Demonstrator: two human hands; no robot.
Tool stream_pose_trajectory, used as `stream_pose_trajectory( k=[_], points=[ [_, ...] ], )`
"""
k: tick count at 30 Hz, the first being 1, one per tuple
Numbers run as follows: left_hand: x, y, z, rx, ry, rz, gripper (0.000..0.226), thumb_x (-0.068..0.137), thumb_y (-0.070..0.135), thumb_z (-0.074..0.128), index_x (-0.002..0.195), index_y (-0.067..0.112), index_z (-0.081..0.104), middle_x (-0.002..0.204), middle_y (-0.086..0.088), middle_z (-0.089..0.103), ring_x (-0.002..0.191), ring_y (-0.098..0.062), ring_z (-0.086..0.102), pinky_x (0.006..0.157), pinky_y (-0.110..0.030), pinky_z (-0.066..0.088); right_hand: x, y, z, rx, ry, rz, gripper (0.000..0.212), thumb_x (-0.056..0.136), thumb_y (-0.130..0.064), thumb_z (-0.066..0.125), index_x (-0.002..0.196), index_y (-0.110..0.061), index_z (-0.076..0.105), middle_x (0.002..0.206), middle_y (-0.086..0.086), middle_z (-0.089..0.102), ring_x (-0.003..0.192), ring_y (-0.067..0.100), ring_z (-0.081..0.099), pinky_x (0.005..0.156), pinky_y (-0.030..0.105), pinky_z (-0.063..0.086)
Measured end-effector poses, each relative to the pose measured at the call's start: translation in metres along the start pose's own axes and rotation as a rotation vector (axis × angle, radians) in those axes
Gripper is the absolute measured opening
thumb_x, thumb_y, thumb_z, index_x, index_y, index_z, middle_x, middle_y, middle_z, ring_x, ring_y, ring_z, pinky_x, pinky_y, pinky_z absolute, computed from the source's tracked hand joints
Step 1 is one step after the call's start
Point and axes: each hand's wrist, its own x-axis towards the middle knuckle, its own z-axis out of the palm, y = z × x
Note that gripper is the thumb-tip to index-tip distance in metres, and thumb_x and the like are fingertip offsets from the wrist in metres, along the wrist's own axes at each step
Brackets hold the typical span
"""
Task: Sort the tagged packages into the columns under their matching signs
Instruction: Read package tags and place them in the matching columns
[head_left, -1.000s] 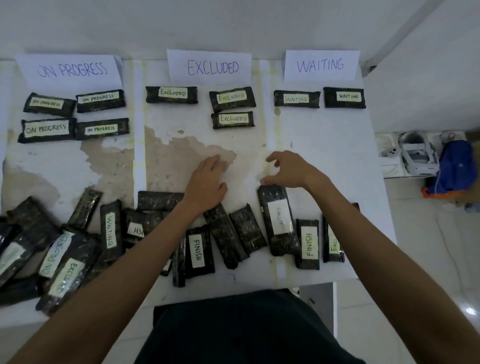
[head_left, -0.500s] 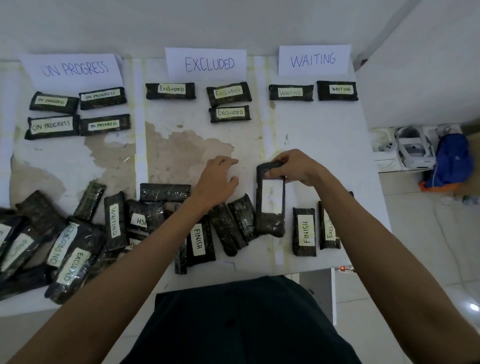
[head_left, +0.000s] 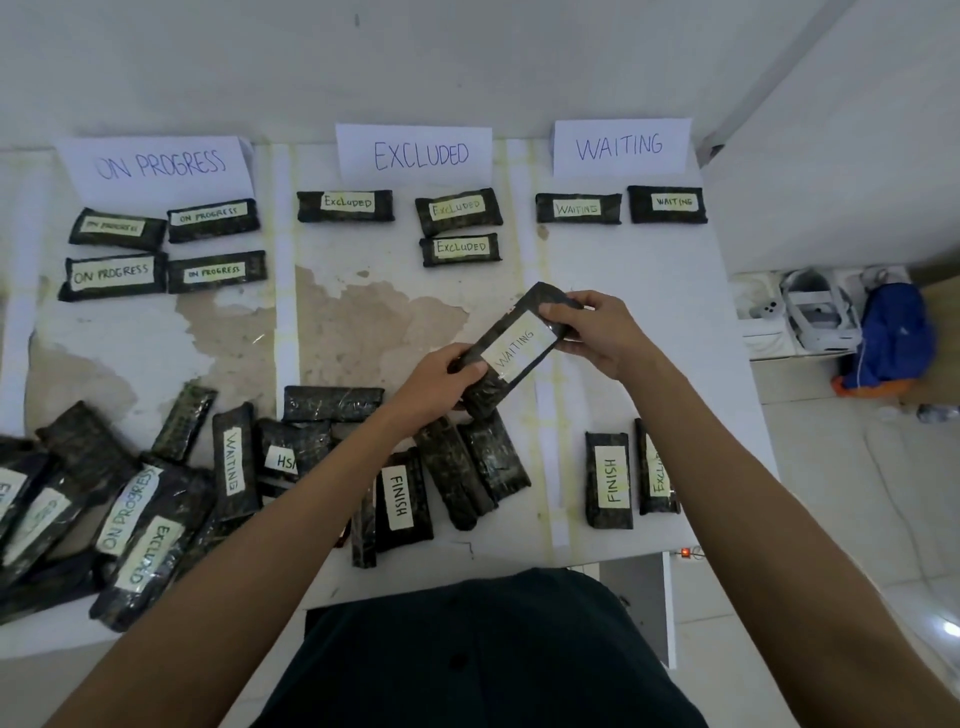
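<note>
Both forearms reach in from the lower corners and meet over the middle of the tabletop (head_left: 654, 291). Together the hands hold one dark WAITING-tagged package (head_left: 514, 349).

The left hand (head_left: 441, 382) grips the package's lower end, thumb laid over the top face beside the label and the other fingers tucked beneath. The right hand (head_left: 597, 332) clamps the upper end, with its fingers curled round the far edge and the thumb pressed near the label's corner. The wrist is bent inward.

The package is held on a diagonal with its label facing up. It sits over the strip that divides the middle column from the right one. Its lower end overlaps the unlabelled dark packages (head_left: 470, 467) that lie nearest the person.

At the far edge stand three paper signs: the ON PROGRESS sign (head_left: 156, 166), the EXCLUDED sign (head_left: 415, 153) and the WAITING sign (head_left: 621, 148). Two sorted WAITING packages (head_left: 578, 209) lie side by side just under the WAITING sign. Three sorted packages lie under the EXCLUDED sign and four under the ON PROGRESS sign.

An unsorted heap (head_left: 130, 509) crowds the near left. A FINISH package (head_left: 609, 480) lies upright near the right forearm. On the floor to the right lie a blue backpack (head_left: 891, 338) and a white headset (head_left: 818, 312).
</note>
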Motion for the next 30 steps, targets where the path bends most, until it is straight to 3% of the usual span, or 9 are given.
stream_pose_trajectory(
  k=[2, 4, 6, 8, 11, 17, 22, 26, 30],
  points=[
    [0.003, 0.001, -0.003, 0.056, -0.011, 0.027, 0.031, 0.097, 0.021, 0.048, 0.127, 0.016, 0.051, 0.116, -0.005, 0.061, 0.099, -0.017, 0.060, 0.085, -0.032, 0.053, 0.001, 0.005, -0.001, -0.245, 0.102, -0.128, 0.045, 0.075, -0.021, 0.078, 0.111, -0.011, 0.052, 0.111, 0.010, 0.061, 0.090, 0.017, 0.061, 0.080, 0.030, 0.054],
    [0.010, 0.004, -0.004, 0.171, -0.013, 0.064, 0.032, 0.097, 0.021, 0.047, 0.128, 0.015, 0.050, 0.116, -0.004, 0.059, 0.102, -0.018, 0.057, 0.085, -0.030, 0.048, 0.003, 0.006, -0.005, -0.744, 0.167, -0.443, 0.063, 0.067, -0.036, 0.081, 0.120, -0.020, 0.051, 0.120, 0.003, 0.051, 0.107, 0.019, 0.047, 0.093, 0.033, 0.042],
    [0.017, 0.011, -0.004, 0.225, -0.019, 0.081, 0.031, 0.097, 0.020, 0.047, 0.128, 0.014, 0.049, 0.116, -0.005, 0.058, 0.103, -0.020, 0.055, 0.086, -0.030, 0.046, 0.000, 0.001, -0.008, -1.114, 0.017, -0.683, 0.075, 0.061, -0.041, 0.082, 0.127, -0.026, 0.050, 0.130, 0.002, 0.045, 0.118, 0.025, 0.037, 0.101, 0.039, 0.032],
    [0.026, 0.023, -0.002, 0.253, -0.016, 0.090, 0.030, 0.097, 0.019, 0.046, 0.127, 0.013, 0.050, 0.113, -0.004, 0.056, 0.103, -0.020, 0.054, 0.085, -0.032, 0.045, -0.003, -0.003, -0.009, -1.350, -0.113, -0.770, 0.076, 0.061, -0.036, 0.082, 0.130, -0.024, 0.051, 0.133, 0.002, 0.046, 0.122, 0.027, 0.036, 0.102, 0.040, 0.028],
    [0.039, 0.039, 0.001, 0.290, -0.024, 0.106, 0.028, 0.097, 0.019, 0.046, 0.125, 0.015, 0.050, 0.112, -0.004, 0.056, 0.102, -0.020, 0.053, 0.081, -0.030, 0.043, 0.000, -0.007, -0.017, -1.553, -0.100, -0.838, 0.073, 0.064, -0.026, 0.080, 0.131, -0.019, 0.050, 0.130, 0.005, 0.049, 0.118, 0.030, 0.042, 0.098, 0.040, 0.031],
    [0.067, 0.065, 0.026, 0.294, -0.011, 0.171, 0.035, 0.096, 0.023, 0.049, 0.130, 0.018, 0.048, 0.121, -0.005, 0.055, 0.107, -0.021, 0.053, 0.082, -0.030, 0.046, 0.016, -0.024, -0.057, -1.675, -0.020, -0.877, 0.069, 0.061, -0.027, 0.077, 0.125, -0.012, 0.053, 0.118, 0.011, 0.055, 0.100, 0.031, 0.052, 0.081, 0.042, 0.043],
    [0.103, 0.082, 0.060, 0.230, 0.117, 0.111, 0.047, 0.094, 0.034, 0.049, 0.138, 0.022, 0.041, 0.126, -0.004, 0.054, 0.109, -0.022, 0.054, 0.082, -0.029, 0.045, 0.039, -0.044, -0.115, -1.623, 0.122, -0.688, 0.075, 0.061, -0.028, 0.079, 0.128, -0.011, 0.050, 0.122, 0.013, 0.051, 0.105, 0.033, 0.048, 0.082, 0.043, 0.042],
    [0.127, 0.084, 0.087, 0.404, 0.076, 0.196, 0.052, 0.094, 0.024, 0.050, 0.143, 0.020, 0.032, 0.142, -0.006, 0.040, 0.129, -0.023, 0.038, 0.103, -0.031, 0.035, 0.065, -0.055, -0.160, -1.558, 0.213, -0.527, 0.077, 0.063, -0.030, 0.080, 0.130, -0.014, 0.046, 0.128, 0.011, 0.048, 0.111, 0.031, 0.045, 0.089, 0.044, 0.043],
    [0.145, 0.084, 0.107, 0.583, 0.089, 0.270, 0.059, 0.091, 0.017, 0.049, 0.145, 0.014, 0.026, 0.150, -0.009, 0.027, 0.136, -0.029, 0.026, 0.112, -0.041, 0.028, 0.090, -0.060, -0.179, -1.498, 0.205, -0.497, 0.077, 0.063, -0.029, 0.081, 0.130, -0.013, 0.046, 0.127, 0.011, 0.048, 0.109, 0.032, 0.046, 0.089, 0.045, 0.045]
  ],
)
